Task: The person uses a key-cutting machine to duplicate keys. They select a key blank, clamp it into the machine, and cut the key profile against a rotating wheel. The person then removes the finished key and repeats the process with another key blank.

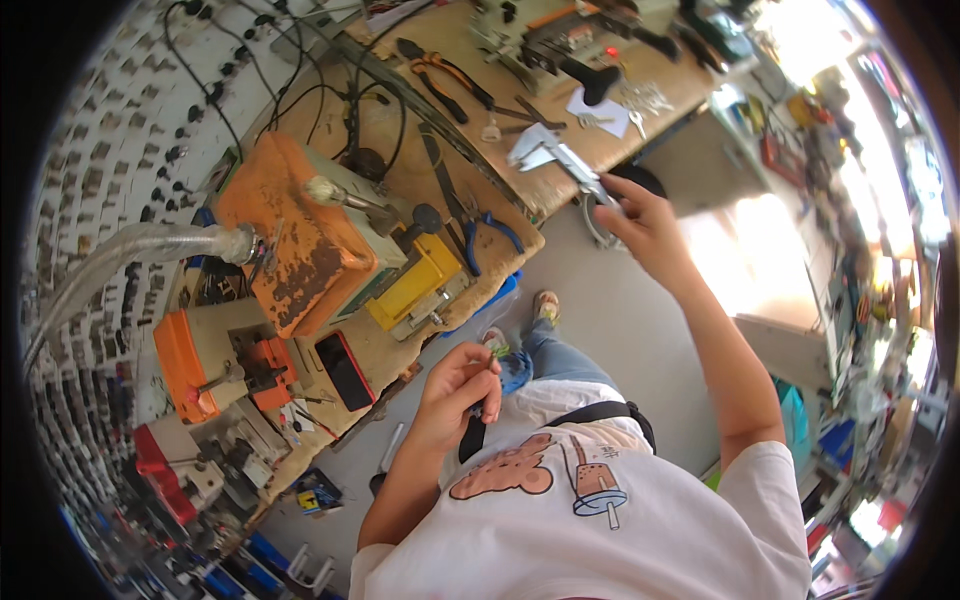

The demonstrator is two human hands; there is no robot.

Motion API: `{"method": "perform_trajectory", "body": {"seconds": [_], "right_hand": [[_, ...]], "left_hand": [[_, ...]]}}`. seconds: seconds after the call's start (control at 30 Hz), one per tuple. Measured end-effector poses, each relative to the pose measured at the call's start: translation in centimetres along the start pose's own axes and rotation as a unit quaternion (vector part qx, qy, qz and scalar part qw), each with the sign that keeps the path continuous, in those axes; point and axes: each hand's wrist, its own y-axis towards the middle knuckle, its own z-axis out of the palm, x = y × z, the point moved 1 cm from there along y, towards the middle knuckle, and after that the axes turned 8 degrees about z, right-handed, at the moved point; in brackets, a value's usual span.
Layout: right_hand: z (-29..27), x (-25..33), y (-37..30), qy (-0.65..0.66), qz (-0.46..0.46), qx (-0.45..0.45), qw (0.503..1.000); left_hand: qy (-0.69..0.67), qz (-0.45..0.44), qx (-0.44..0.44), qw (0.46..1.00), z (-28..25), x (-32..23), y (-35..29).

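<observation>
Right hand (645, 228) extends ahead of the body, thumb and bent fingers closed around the bar of a silver metal sliding caliper (572, 168). The caliper slants up and to the left, its broad jawed end over the edge of a tan wooden workbench (546, 190); whether it touches the wood is hard to tell. Just beyond it are a gold-coloured key (491, 131) and a white sheet of paper (606, 114), with a cluster of silver keys (648, 96) near the sheet. Farther left lie pliers with black-and-orange handles (445, 78).

The left hand (458, 397) hangs in front of the waist, fingers curled in toward the thumb. A small green thing (501, 352) shows at its fingertips, but whether they grip it cannot be told. On the bench stretch to its left are a flat black phone with a red edge (343, 370), a yellow metal block-shaped fixture (415, 284) and blue-handled pliers (471, 245).
</observation>
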Motion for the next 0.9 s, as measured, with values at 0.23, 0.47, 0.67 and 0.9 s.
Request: {"method": "perform_trajectory", "body": {"seconds": [0.23, 0.47, 0.67, 0.9], "right_hand": [[6.3, 2.1, 14.0, -0.163, -0.157, -0.124, 0.966], [10.8, 4.0, 21.6, -0.372, -0.173, -0.239, 0.88], [11.3, 2.4, 24.6, -0.372, -0.142, -0.184, 0.899], [11.0, 5.8, 19.1, -0.331, -0.205, -0.159, 0.907]], "left_hand": [[-0.022, 0.116, -0.13, 0.985, 0.3, 0.9, -1.4], [-0.077, 0.143, -0.206, 0.965, 1.0, 2.0, -1.8], [-0.096, 0.183, -0.241, 0.948, 0.2, 1.0, -4.2], [0.01, 0.28, -0.303, 0.911, -2.6, -3.0, -11.8]]}}
